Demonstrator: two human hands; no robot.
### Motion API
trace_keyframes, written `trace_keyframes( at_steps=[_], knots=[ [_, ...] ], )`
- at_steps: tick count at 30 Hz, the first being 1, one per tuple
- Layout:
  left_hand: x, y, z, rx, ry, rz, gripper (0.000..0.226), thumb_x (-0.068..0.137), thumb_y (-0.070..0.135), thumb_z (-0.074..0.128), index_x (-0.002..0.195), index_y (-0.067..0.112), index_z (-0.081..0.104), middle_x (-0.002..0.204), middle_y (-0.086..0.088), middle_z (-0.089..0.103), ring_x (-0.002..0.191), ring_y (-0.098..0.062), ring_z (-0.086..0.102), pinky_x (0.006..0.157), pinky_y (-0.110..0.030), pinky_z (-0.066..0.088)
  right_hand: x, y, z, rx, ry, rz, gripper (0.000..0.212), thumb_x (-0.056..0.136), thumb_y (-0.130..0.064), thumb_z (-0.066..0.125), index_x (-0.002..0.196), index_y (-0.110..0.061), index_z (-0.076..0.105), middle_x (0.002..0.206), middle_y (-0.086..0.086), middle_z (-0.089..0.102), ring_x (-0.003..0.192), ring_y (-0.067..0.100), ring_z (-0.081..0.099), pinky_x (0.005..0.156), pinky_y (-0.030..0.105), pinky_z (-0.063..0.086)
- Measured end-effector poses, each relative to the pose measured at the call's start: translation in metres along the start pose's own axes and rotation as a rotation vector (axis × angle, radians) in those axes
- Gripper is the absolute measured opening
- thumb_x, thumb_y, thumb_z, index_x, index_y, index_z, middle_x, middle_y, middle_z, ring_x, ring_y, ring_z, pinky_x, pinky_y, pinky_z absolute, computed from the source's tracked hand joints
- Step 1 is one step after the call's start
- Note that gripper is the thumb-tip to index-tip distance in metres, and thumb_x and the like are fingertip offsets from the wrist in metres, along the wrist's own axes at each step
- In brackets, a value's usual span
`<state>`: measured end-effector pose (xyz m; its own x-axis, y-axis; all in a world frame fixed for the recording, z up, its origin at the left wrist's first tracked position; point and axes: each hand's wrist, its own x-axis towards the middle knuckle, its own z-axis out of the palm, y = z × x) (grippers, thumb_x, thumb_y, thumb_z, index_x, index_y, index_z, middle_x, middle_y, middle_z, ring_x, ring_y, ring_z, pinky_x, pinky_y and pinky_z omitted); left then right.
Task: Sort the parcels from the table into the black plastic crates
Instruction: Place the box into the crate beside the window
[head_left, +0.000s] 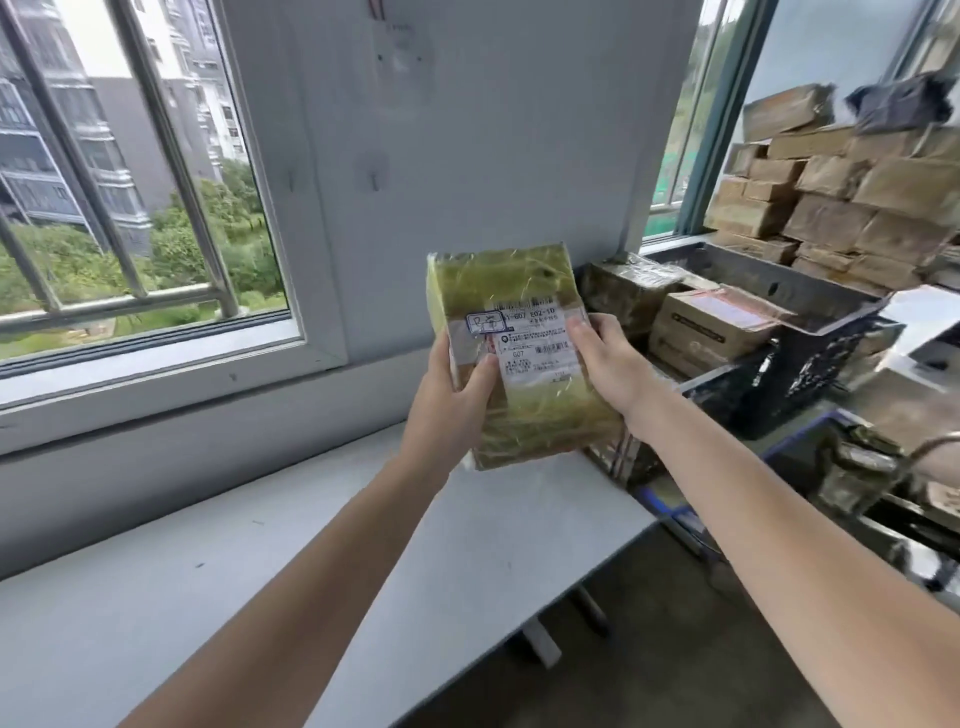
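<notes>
Here, the left hand (453, 405) and right hand (610, 364) grip a taped parcel (511, 280) by its sides, upright above the worktop (208, 597). Its label (532, 349) reads "E02-1D" and "G07". A black crate (821, 366) holding boxes (701, 325) stands just right.

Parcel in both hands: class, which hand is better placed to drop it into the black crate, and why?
Probably right: the right hand grips the parcel on the side nearest the black crate; the left hand is farther away.

Parcel (519, 280) between left hand (449, 405), right hand (610, 364)
</notes>
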<state>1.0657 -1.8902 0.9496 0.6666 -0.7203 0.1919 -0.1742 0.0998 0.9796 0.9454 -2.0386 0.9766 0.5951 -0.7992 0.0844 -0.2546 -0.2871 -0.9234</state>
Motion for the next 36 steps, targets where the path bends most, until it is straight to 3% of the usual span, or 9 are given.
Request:
trace_keyframes(
  at_steps=[6, 11, 14, 16, 19, 24, 28, 33, 36],
  knots=[
    [0.04, 0.021, 0.1, 0.008, -0.055, 0.033, 0.044, 0.096, 0.041, 0.055, 0.138, 0.038, 0.044, 0.111, 0.018, 0.069, 0.097, -0.006, 0.07, 0.086, -0.042, 0.059, 0.032, 0.025, -0.102, -0.012, 0.042, 0.01, 0.065, 0.095, -0.067, 0.038, 0.143, -0.024, 0.033, 0.144, 0.008, 0.048, 0.13, 0.028, 0.046, 0.109, 0.047, 0.036],
    [0.083, 0.025, 0.164, 0.013, -0.129, 0.041, 0.052, 0.092, 0.047, 0.055, 0.141, 0.04, 0.04, 0.121, 0.014, 0.067, 0.107, -0.016, 0.068, 0.092, -0.046, 0.055, 0.072, 0.045, -0.159, -0.015, 0.117, 0.023, 0.082, 0.094, -0.069, 0.035, 0.157, -0.022, 0.013, 0.159, 0.006, 0.03, 0.145, 0.029, 0.029, 0.113, 0.043, 0.026],
    [0.118, 0.021, 0.204, 0.02, -0.154, 0.058, 0.055, 0.094, 0.046, 0.054, 0.145, 0.038, 0.036, 0.126, 0.011, 0.065, 0.111, -0.018, 0.066, 0.096, -0.045, 0.053, 0.102, 0.057, -0.191, -0.036, 0.143, 0.002, 0.055, 0.096, -0.068, 0.034, 0.135, -0.029, 0.032, 0.136, 0.008, 0.05, 0.126, 0.029, 0.047, 0.093, 0.036, 0.033],
    [0.146, 0.017, 0.231, 0.042, -0.152, 0.065, 0.052, 0.097, 0.046, 0.053, 0.146, 0.038, 0.035, 0.12, 0.013, 0.067, 0.105, -0.014, 0.068, 0.089, -0.036, 0.056, 0.128, 0.065, -0.213, -0.043, 0.158, -0.005, 0.042, 0.096, -0.067, 0.033, 0.123, -0.035, 0.033, 0.126, 0.004, 0.053, 0.111, 0.024, 0.05, 0.089, 0.035, 0.034],
    [0.195, 0.015, 0.274, 0.056, -0.146, 0.072, 0.05, 0.099, 0.046, 0.052, 0.145, 0.039, 0.035, 0.11, 0.021, 0.066, 0.098, -0.005, 0.066, 0.062, -0.013, 0.05, 0.176, 0.078, -0.247, -0.048, 0.182, -0.009, 0.048, 0.095, -0.068, 0.034, 0.127, -0.032, 0.036, 0.125, 0.005, 0.058, 0.111, 0.026, 0.057, 0.097, 0.045, 0.045],
    [0.272, 0.017, 0.337, 0.008, -0.166, 0.105, 0.04, 0.102, 0.036, 0.051, 0.14, 0.038, 0.04, 0.101, 0.032, 0.059, 0.091, 0.008, 0.059, 0.059, -0.005, 0.044, 0.263, 0.09, -0.299, -0.026, 0.169, -0.022, 0.045, 0.099, -0.06, 0.038, 0.127, -0.026, 0.036, 0.116, 0.009, 0.065, 0.106, 0.03, 0.064, 0.096, 0.051, 0.05],
    [0.326, 0.022, 0.379, -0.006, -0.192, 0.118, 0.035, 0.102, 0.036, 0.051, 0.136, 0.038, 0.044, 0.103, 0.031, 0.06, 0.09, 0.008, 0.059, 0.065, -0.011, 0.043, 0.323, 0.101, -0.337, -0.003, 0.17, -0.023, 0.052, 0.099, -0.06, 0.038, 0.133, -0.021, 0.033, 0.119, 0.012, 0.066, 0.108, 0.032, 0.063, 0.092, 0.049, 0.052],
    [0.375, 0.025, 0.429, 0.049, -0.237, 0.159, 0.04, 0.101, 0.036, 0.053, 0.14, 0.034, 0.045, 0.105, 0.029, 0.062, 0.096, 0.007, 0.06, 0.077, -0.017, 0.046, 0.376, 0.127, -0.38, 0.048, 0.188, 0.001, 0.07, 0.095, -0.064, 0.04, 0.145, -0.017, 0.026, 0.128, 0.013, 0.062, 0.119, 0.034, 0.058, 0.102, 0.054, 0.046],
    [0.399, 0.023, 0.461, 0.054, -0.239, 0.145, 0.047, 0.1, 0.036, 0.055, 0.144, 0.033, 0.042, 0.112, 0.02, 0.064, 0.106, -0.005, 0.061, 0.087, -0.024, 0.048, 0.407, 0.143, -0.407, 0.033, 0.197, -0.042, 0.053, 0.099, -0.058, 0.039, 0.135, -0.019, 0.033, 0.104, 0.001, 0.07, 0.101, 0.024, 0.067, 0.08, 0.036, 0.055]
  ],
)
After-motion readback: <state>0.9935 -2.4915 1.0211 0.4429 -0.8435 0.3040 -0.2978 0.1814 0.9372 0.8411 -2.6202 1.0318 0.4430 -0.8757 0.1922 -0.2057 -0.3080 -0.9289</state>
